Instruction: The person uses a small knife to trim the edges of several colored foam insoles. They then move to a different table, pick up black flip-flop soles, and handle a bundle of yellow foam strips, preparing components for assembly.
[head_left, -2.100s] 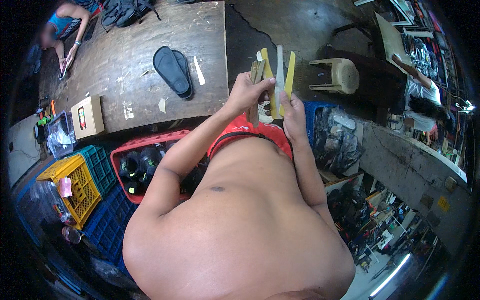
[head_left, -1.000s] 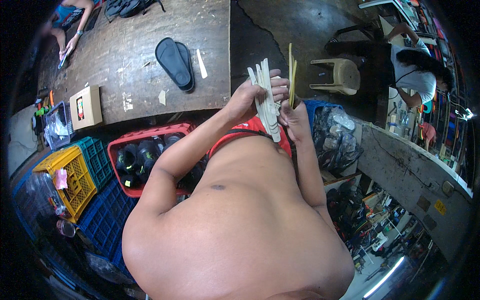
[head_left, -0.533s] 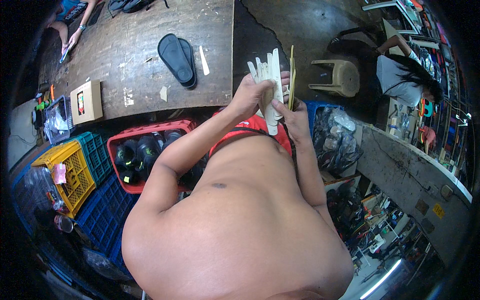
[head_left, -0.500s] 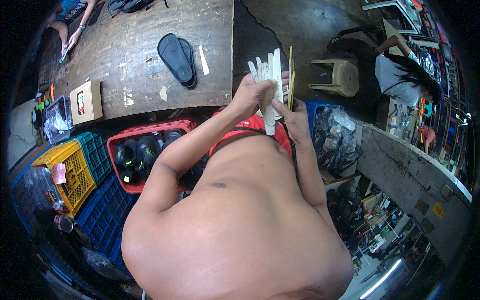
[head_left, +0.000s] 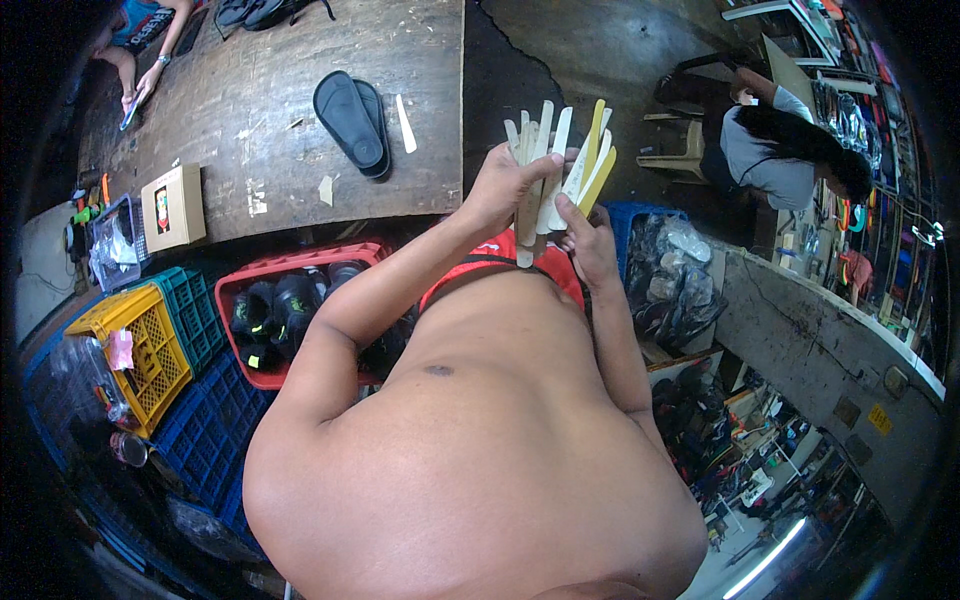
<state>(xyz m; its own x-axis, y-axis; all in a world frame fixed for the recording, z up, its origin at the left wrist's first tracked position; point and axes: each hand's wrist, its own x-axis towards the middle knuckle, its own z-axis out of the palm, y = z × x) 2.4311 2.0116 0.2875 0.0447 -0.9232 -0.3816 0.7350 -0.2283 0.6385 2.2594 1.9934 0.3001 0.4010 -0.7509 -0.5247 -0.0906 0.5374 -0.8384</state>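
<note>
My left hand (head_left: 500, 190) is closed round a fanned bundle of flat cream strips (head_left: 527, 215) with rounded ends, held upright in front of my waist. Close against it, my right hand (head_left: 592, 243) pinches a smaller fan of yellow strips (head_left: 599, 180) and pale ones between thumb and fingers. The two fans touch or overlap in the middle, and the lower ends of the right-hand strips are hidden by my fingers. On the table lie a pair of black slide sandals (head_left: 350, 125) and a single cream strip (head_left: 405, 124).
Beyond my hands stands the wooden table (head_left: 260, 130), with a cardboard box (head_left: 172, 205) on it. A red crate (head_left: 250, 375) of dark shoes and a yellow crate (head_left: 160, 350) are at left. One person (head_left: 770, 150) sits on a plastic stool (head_left: 675, 163); another person's hand (head_left: 130, 105) shows far left.
The strips in my right hand have turned and spread, so yellow faces show instead of thin edges. The bundle in my left hand has shifted slightly. The person at right has moved onto the stool.
</note>
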